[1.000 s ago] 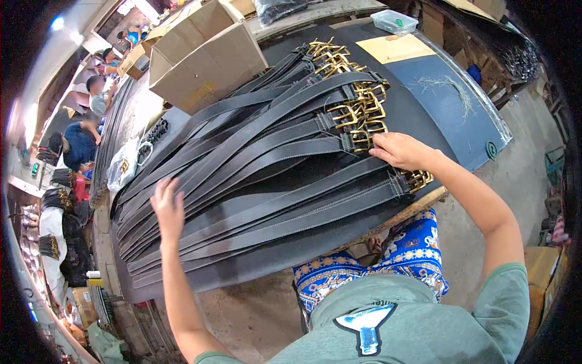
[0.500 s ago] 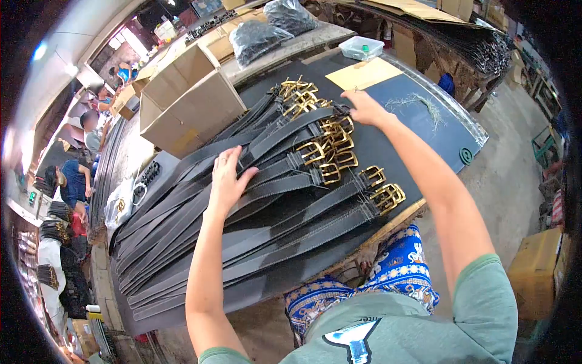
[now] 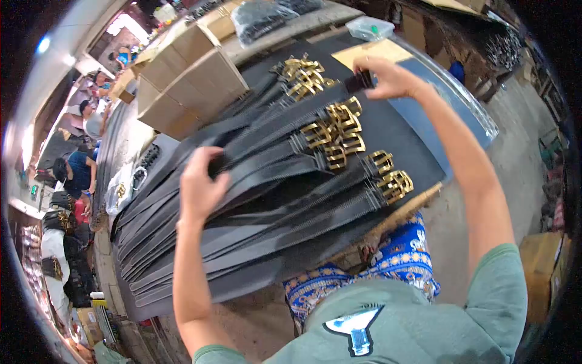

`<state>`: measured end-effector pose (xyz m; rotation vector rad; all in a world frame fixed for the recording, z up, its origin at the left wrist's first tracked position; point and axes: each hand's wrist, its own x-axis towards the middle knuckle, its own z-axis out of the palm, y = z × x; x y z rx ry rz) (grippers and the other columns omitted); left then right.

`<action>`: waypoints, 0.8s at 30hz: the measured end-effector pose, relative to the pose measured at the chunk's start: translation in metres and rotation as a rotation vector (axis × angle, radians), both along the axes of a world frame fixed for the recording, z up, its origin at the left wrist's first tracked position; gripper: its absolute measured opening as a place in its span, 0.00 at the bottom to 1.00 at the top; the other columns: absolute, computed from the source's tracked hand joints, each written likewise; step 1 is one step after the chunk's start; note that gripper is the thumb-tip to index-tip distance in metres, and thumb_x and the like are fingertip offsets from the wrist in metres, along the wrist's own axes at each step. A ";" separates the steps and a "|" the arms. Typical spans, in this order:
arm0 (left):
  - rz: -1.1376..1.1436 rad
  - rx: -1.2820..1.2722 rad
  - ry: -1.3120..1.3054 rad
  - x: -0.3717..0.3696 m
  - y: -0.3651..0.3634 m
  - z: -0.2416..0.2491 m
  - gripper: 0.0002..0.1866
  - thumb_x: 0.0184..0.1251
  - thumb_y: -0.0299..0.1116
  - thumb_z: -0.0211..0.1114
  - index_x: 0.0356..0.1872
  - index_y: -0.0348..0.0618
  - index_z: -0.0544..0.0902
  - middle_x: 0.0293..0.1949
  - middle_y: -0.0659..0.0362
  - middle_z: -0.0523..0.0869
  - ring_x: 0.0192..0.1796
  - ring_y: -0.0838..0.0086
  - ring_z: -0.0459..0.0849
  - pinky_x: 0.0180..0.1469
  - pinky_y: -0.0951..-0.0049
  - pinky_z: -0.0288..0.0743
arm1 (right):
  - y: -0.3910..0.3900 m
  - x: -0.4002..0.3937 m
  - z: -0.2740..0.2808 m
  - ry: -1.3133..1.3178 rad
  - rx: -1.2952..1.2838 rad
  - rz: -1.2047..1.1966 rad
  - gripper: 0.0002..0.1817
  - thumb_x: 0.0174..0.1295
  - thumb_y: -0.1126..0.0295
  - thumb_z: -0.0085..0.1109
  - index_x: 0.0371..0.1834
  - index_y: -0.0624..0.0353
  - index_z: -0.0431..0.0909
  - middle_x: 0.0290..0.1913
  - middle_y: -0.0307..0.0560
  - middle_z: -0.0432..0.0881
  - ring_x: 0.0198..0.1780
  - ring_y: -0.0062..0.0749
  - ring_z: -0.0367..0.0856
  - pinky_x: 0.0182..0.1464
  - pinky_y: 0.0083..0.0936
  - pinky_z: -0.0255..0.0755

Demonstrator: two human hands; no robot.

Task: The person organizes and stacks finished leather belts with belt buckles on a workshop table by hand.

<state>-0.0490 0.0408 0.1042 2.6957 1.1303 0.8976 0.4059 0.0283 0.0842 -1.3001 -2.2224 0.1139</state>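
Observation:
Many black leather belts (image 3: 260,239) with gold buckles lie fanned over the dark tabletop. My right hand (image 3: 391,79) grips the buckle end of one belt (image 3: 303,104), fingers closed around it above the pile. That strap runs down leftward toward my left hand (image 3: 203,185). Thumb and fingers of the left hand are apart in a curve over the straps; motion blurs whether it touches one. Clusters of gold buckles (image 3: 339,130) sit just below the raised belt, and another buckle group (image 3: 394,184) lies near the table's front edge.
An open cardboard box (image 3: 188,97) stands behind the belts. A yellow sheet (image 3: 379,53) and a clear plastic tub (image 3: 370,28) are at the far right. A plastic bag (image 3: 121,188) lies at the left. Several people sit at work in the left background.
My right hand has lifted one belt's buckle end and drawn it slightly right. The left hand has shifted left and down, its fingers now curved rather than lying flat on the belts.

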 end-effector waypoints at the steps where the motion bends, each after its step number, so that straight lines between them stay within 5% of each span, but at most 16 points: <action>1: 0.058 0.037 0.041 -0.017 -0.004 0.003 0.20 0.46 0.20 0.62 0.46 0.37 0.77 0.41 0.45 0.82 0.48 0.52 0.81 0.52 0.61 0.74 | -0.015 -0.007 0.015 -0.054 0.001 -0.012 0.21 0.45 0.70 0.61 0.44 0.61 0.69 0.41 0.54 0.76 0.45 0.47 0.75 0.50 0.35 0.69; 3: 0.183 0.194 0.203 -0.069 -0.010 0.011 0.21 0.46 0.14 0.57 0.46 0.35 0.77 0.42 0.43 0.81 0.51 0.49 0.79 0.54 0.56 0.71 | -0.037 -0.007 0.019 -0.069 0.091 0.001 0.22 0.43 0.71 0.58 0.45 0.61 0.68 0.39 0.54 0.74 0.42 0.46 0.73 0.48 0.35 0.68; 6: 0.571 0.276 0.370 -0.239 0.019 -0.002 0.24 0.57 0.13 0.51 0.56 0.34 0.78 0.53 0.42 0.81 0.58 0.50 0.78 0.63 0.58 0.69 | -0.065 -0.001 0.026 -0.028 -0.190 0.013 0.20 0.41 0.71 0.56 0.42 0.61 0.71 0.34 0.48 0.73 0.35 0.35 0.70 0.40 0.29 0.66; 8: 0.732 0.328 0.281 -0.327 0.007 0.015 0.24 0.56 0.12 0.48 0.55 0.35 0.79 0.51 0.44 0.83 0.57 0.54 0.80 0.61 0.61 0.70 | -0.086 -0.007 0.025 0.026 -0.409 0.020 0.18 0.41 0.73 0.56 0.40 0.62 0.73 0.31 0.41 0.73 0.31 0.25 0.69 0.36 0.24 0.66; 9: 0.843 0.257 0.171 -0.353 -0.006 0.032 0.25 0.55 0.12 0.47 0.54 0.36 0.79 0.50 0.45 0.83 0.57 0.56 0.80 0.61 0.62 0.70 | -0.090 -0.006 0.012 0.113 -0.565 0.041 0.20 0.43 0.73 0.62 0.44 0.61 0.76 0.32 0.41 0.75 0.32 0.25 0.71 0.37 0.24 0.68; 11: 0.839 0.256 0.231 -0.424 -0.021 0.054 0.24 0.53 0.13 0.47 0.52 0.37 0.80 0.49 0.47 0.83 0.57 0.58 0.80 0.61 0.63 0.70 | -0.097 -0.014 -0.008 0.090 -0.486 0.186 0.24 0.44 0.71 0.70 0.48 0.59 0.80 0.33 0.43 0.78 0.34 0.28 0.74 0.38 0.26 0.71; 13: 0.867 0.289 0.240 -0.446 -0.029 0.061 0.22 0.53 0.13 0.48 0.49 0.36 0.80 0.47 0.49 0.83 0.56 0.57 0.80 0.62 0.63 0.69 | -0.099 -0.030 -0.024 0.044 -0.437 0.219 0.28 0.42 0.65 0.76 0.50 0.57 0.82 0.37 0.45 0.79 0.37 0.33 0.76 0.40 0.29 0.71; 17: 0.884 0.349 0.551 -0.492 -0.018 0.015 0.35 0.53 0.13 0.54 0.66 0.47 0.70 0.69 0.45 0.68 0.74 0.51 0.59 0.71 0.50 0.58 | -0.100 -0.061 -0.046 -0.009 -0.353 0.157 0.31 0.41 0.59 0.78 0.51 0.58 0.81 0.39 0.48 0.75 0.42 0.40 0.74 0.47 0.33 0.69; 18: 1.032 0.137 0.602 -0.505 -0.013 -0.009 0.50 0.54 0.22 0.66 0.77 0.62 0.51 0.78 0.46 0.46 0.78 0.44 0.42 0.74 0.42 0.45 | -0.099 -0.064 -0.053 -0.013 -0.302 0.148 0.32 0.41 0.58 0.78 0.51 0.58 0.81 0.39 0.49 0.73 0.44 0.41 0.73 0.48 0.34 0.69; 19: 1.281 -0.304 0.652 -0.481 -0.014 -0.018 0.66 0.44 0.33 0.80 0.77 0.71 0.37 0.78 0.42 0.37 0.77 0.39 0.38 0.75 0.40 0.40 | -0.098 -0.066 -0.061 -0.016 -0.250 0.146 0.32 0.41 0.57 0.78 0.51 0.58 0.81 0.40 0.50 0.72 0.45 0.42 0.72 0.50 0.35 0.68; 20: 1.297 -0.441 0.632 -0.461 -0.017 -0.034 0.75 0.31 0.37 0.87 0.76 0.72 0.35 0.76 0.37 0.36 0.77 0.39 0.40 0.74 0.38 0.43 | -0.098 -0.065 -0.071 0.006 -0.202 0.138 0.33 0.41 0.56 0.79 0.51 0.58 0.80 0.41 0.51 0.71 0.46 0.44 0.71 0.52 0.35 0.67; 22: 0.884 -0.508 0.465 -0.438 -0.015 -0.051 0.72 0.31 0.39 0.87 0.78 0.65 0.43 0.75 0.34 0.43 0.77 0.40 0.45 0.74 0.49 0.48 | -0.097 -0.061 -0.081 0.029 -0.253 0.111 0.34 0.42 0.56 0.78 0.53 0.58 0.80 0.47 0.52 0.73 0.54 0.45 0.72 0.57 0.34 0.66; 24: 0.745 -0.583 0.382 -0.368 -0.018 -0.057 0.59 0.42 0.47 0.82 0.76 0.55 0.54 0.75 0.33 0.46 0.77 0.41 0.44 0.75 0.52 0.47 | -0.102 -0.066 -0.072 0.016 -0.396 0.048 0.34 0.44 0.55 0.77 0.55 0.57 0.80 0.52 0.52 0.75 0.59 0.44 0.71 0.61 0.37 0.63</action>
